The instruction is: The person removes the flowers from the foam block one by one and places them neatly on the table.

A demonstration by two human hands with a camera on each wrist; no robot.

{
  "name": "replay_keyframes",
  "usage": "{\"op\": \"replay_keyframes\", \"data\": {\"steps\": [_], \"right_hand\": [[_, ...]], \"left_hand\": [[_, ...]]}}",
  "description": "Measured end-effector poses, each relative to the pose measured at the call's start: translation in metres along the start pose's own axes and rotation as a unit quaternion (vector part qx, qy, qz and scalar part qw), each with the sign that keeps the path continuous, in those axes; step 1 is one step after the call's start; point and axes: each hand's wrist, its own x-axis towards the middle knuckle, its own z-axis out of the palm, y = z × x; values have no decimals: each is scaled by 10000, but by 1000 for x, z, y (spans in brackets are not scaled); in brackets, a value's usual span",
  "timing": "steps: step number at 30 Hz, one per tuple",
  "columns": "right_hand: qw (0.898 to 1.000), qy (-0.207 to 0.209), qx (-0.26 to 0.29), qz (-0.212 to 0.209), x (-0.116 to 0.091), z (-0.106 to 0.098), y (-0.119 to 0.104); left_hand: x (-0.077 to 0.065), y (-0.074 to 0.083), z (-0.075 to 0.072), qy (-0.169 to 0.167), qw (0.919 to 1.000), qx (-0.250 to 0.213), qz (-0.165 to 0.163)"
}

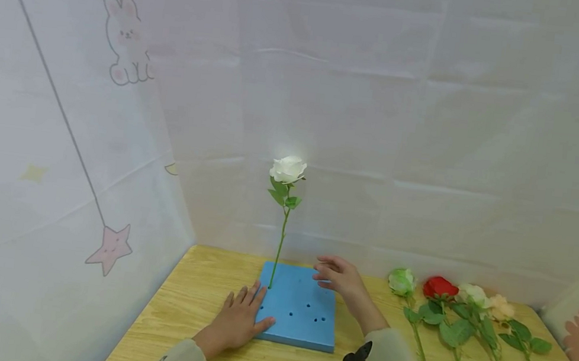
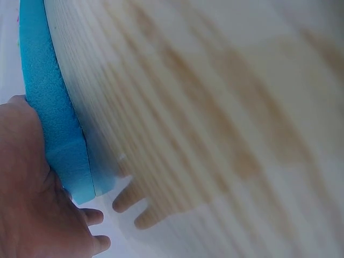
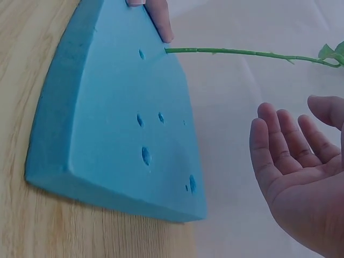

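A white rose [image 1: 288, 169] stands nearly upright, its thin green stem [image 3: 236, 52] stuck into a hole in a blue foam board [image 1: 299, 332]. Several other small holes dot the board's top. My left hand [image 1: 237, 322] rests on the board's left edge with fingers spread, close to the foot of the stem. Seen from the left wrist, that hand [image 2: 37, 199] lies against the board's blue side [image 2: 54, 91]. My right hand [image 1: 341, 279] is held above the board's back right part, apart from the stem. The right wrist view shows its palm [image 3: 306, 188] bare, fingers loosely bent.
To the right on the wooden table [image 1: 191, 288] lie a green-white rose [image 1: 402, 281], a red rose [image 1: 440, 287], a cream rose [image 1: 473, 295] and a peach rose [image 1: 501, 308], stems toward the front. White cloth [image 1: 350, 122] hangs behind and at both sides.
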Motion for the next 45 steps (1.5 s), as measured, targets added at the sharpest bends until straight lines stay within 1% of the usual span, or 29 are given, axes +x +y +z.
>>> {"op": "replay_keyframes", "data": {"steps": [3,6,12,15,23,28,30,37,45], "right_hand": [[10000,-1,27,36,4,5,-1],[10000,41,59,-11,9,10,-1],[9994,122,313,-77,20,20,1],[9991,127,410,-41,24,25,1],[9991,155,400,-35,34,35,4],[9981,211,568,85,42,43,4],[9979,245,589,130,45,47,5],[9973,266,662,199,55,58,7],[9964,175,823,134,59,67,5]], "left_hand": [[0,0,-1,-34,10000,18,-27],[0,2,-3,-1,10000,29,8],[-2,5,-5,31,10000,31,4],[-2,4,-4,18,10000,32,4],[0,1,2,60,9999,112,25],[2,0,2,68,9999,130,55],[2,0,1,83,9999,114,59],[-1,4,-4,-15,10000,72,4],[-4,9,-10,-49,10000,28,-4]]}}
